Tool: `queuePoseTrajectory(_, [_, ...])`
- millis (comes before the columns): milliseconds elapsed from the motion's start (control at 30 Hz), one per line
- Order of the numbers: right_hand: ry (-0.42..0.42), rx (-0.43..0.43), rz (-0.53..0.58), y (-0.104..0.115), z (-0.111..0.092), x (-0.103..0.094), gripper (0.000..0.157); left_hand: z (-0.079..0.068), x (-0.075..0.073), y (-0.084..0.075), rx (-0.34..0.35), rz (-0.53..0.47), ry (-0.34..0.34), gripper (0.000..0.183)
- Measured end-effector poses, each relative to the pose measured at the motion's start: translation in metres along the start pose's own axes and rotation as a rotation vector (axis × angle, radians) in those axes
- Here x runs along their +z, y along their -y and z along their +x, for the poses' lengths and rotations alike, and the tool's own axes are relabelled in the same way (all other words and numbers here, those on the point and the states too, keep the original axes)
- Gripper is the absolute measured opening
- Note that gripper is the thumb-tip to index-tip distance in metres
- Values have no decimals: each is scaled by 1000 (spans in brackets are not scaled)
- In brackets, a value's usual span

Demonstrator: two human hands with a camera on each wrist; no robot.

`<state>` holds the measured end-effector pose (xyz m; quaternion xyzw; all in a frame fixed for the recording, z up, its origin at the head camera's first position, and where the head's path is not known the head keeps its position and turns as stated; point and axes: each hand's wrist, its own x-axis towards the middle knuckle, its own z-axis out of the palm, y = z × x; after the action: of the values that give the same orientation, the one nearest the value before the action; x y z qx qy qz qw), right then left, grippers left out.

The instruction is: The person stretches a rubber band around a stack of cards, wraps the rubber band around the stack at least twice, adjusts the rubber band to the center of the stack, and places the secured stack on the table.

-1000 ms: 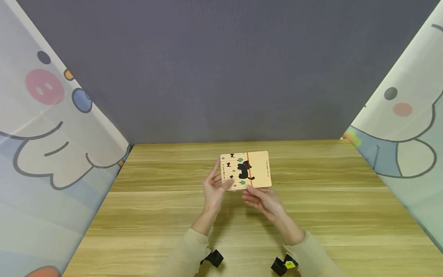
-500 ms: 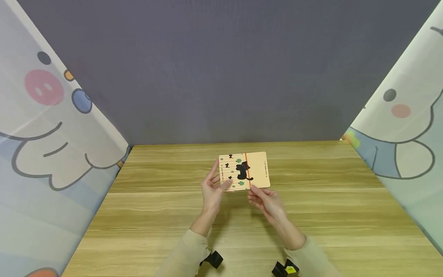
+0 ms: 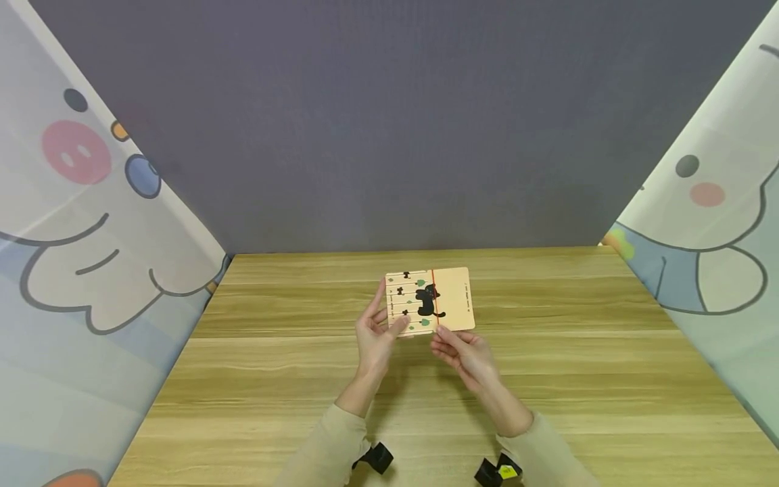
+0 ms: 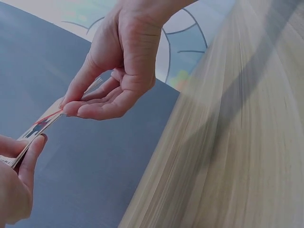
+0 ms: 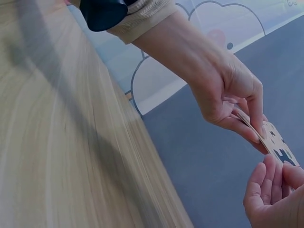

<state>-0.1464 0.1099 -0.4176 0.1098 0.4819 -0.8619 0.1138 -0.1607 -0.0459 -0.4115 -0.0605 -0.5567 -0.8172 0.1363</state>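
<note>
A small cream notebook (image 3: 453, 297) with a black cat print is held above the table. A thin red elastic band (image 3: 435, 291) runs across its cover. My left hand (image 3: 372, 341) grips the left end, thumb on the cover and fingers behind. At the near edge, my right hand (image 3: 473, 358) pinches the band between thumb and fingers. In the left wrist view, the right hand's fingertips touch the red band (image 4: 50, 117) at the notebook's edge. The right wrist view shows the left hand (image 5: 228, 92) around the notebook's end; there the right fingertips' hold is partly hidden.
Below the hands lies a wood-grain table (image 3: 274, 365). A grey panel (image 3: 389, 135) rises behind it, with cartoon-printed sheets on the left (image 3: 122, 270) and right (image 3: 706, 270). Black wrist devices (image 3: 380, 458) sit by both sleeves.
The notebook has shifted very slightly left. My right hand has moved a little right along the near edge, then slightly back. Left grip stays the same.
</note>
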Motion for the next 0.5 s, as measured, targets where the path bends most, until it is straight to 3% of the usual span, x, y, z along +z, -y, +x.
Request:
queuePoseTrajectory(367, [9,-8,30,-5,1,0,11,-2,1,2,-5,-21,-7,75])
queuePoseTrajectory(500, [-34,10,0,-6,1,1,11,-3,2,2,-4,-26,-13,75])
